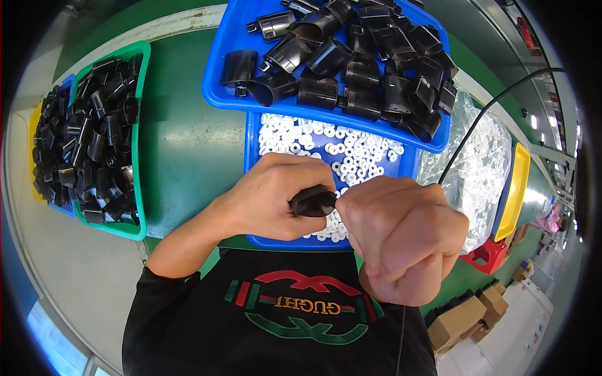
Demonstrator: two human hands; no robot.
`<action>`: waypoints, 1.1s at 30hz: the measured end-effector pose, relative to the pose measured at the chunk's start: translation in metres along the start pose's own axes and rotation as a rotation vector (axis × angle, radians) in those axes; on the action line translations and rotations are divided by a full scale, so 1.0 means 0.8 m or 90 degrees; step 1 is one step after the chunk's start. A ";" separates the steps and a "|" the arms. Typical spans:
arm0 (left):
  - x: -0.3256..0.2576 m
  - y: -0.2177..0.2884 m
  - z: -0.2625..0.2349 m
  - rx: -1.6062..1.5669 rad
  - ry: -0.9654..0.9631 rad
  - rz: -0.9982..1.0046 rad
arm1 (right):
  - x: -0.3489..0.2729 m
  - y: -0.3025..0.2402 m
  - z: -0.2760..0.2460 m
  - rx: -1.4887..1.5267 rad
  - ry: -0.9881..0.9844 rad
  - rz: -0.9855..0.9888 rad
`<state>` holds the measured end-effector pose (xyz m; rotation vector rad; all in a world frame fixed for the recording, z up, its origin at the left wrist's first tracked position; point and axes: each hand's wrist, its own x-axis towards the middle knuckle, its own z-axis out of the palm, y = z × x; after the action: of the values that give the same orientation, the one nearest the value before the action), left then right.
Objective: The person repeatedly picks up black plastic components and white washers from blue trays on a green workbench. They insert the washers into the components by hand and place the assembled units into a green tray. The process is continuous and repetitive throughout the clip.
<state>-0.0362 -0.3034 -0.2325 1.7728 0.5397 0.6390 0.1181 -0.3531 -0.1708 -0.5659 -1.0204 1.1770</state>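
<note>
My left hand (276, 191) is wrapped round a black plastic part (313, 202), whose end sticks out between thumb and fingers. Close against that end, my right hand (407, 235) is closed in a fist; whatever it grips is hidden by the fingers. Both hands are above a blue tray (253, 135) of small white rings (357, 156). Beyond them, a second blue tray (216, 94) overlaps the ring tray and is heaped with black curved plastic parts (329, 57).
On the left, a green tray (143, 144) holds many similar black parts. A clear plastic bag (480, 163) of white pieces lies to the right, before a yellow tray (514, 194). A black cable (480, 116) runs down behind my right hand. Cardboard boxes (458, 319) stand lower right.
</note>
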 end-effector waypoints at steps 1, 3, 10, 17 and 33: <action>0.000 0.000 0.000 -0.001 -0.003 -0.003 | 0.000 0.003 0.000 -0.025 -0.021 -0.014; 0.000 0.001 -0.001 -0.004 -0.011 -0.011 | 0.002 0.007 -0.002 -0.060 -0.053 -0.030; 0.001 0.000 -0.003 -0.021 -0.006 0.018 | 0.003 0.010 0.002 -0.062 -0.054 -0.030; -0.003 -0.006 0.002 0.040 0.002 0.043 | -0.012 0.031 -0.012 -0.048 -0.038 -0.001; 0.000 0.026 -0.044 0.138 0.107 -0.022 | -0.017 -0.028 -0.052 -0.351 0.004 -0.223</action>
<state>-0.0590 -0.2840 -0.2044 1.9175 0.7776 0.7312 0.1647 -0.3678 -0.1761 -0.7788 -1.3846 0.5778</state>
